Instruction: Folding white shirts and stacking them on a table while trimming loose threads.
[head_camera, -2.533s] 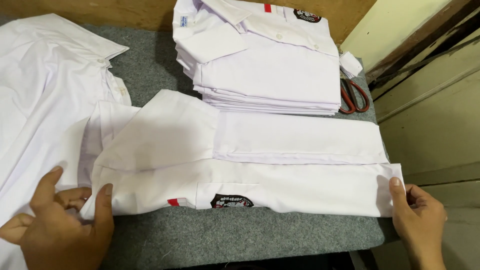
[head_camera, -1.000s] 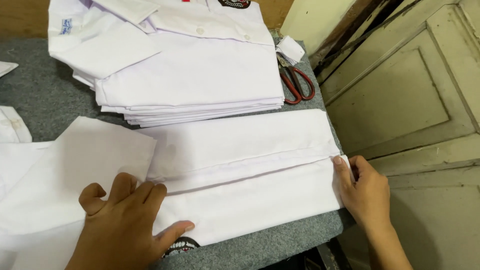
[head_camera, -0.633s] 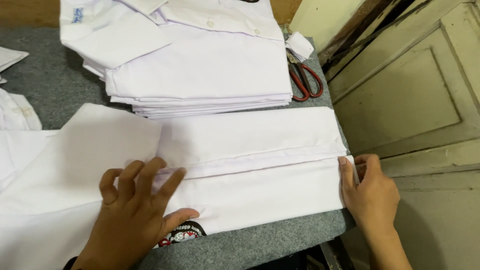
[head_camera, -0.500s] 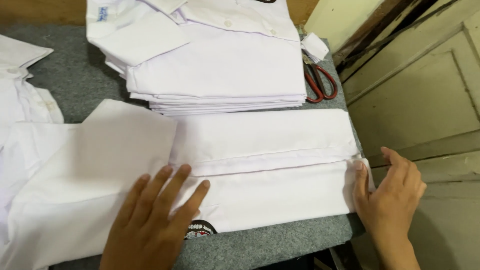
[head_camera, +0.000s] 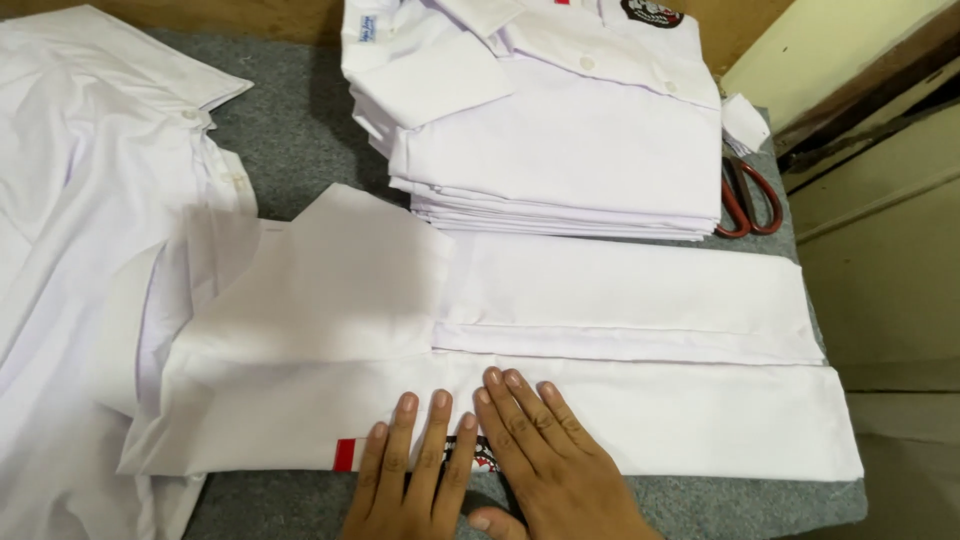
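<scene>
Taking the folded shirt (head_camera: 560, 350) in the middle of the grey table (head_camera: 290, 120) as the landmark: to its left lies a loose white shirt (head_camera: 80, 200), spread open and unfolded, its button placket running along the edge nearest the landmark and partly tucked under it.

The folded shirt itself lies flat as a long band, its sides turned in so that two lengthwise folds meet along the middle. A short sleeve is laid over its left part, and a red strip (head_camera: 344, 454) and a dark badge (head_camera: 480, 455) show at its near edge.

Both hands rest on that near edge, side by side and touching. The left hand (head_camera: 410, 475) lies palm down, fingers straight and close together, just right of the red strip. The right hand (head_camera: 545, 470) lies flat beside it, fingers slightly fanned, partly covering the badge. Neither grips anything; by my reading they press the cloth flat so the fold holds.

Behind the landmark stands a stack (head_camera: 550, 130) of folded white shirts, edges squared, collars up. To the right of the stack, at the table's far corner, lie red-handled scissors (head_camera: 745, 195) and a small white tag (head_camera: 745, 120).
</scene>
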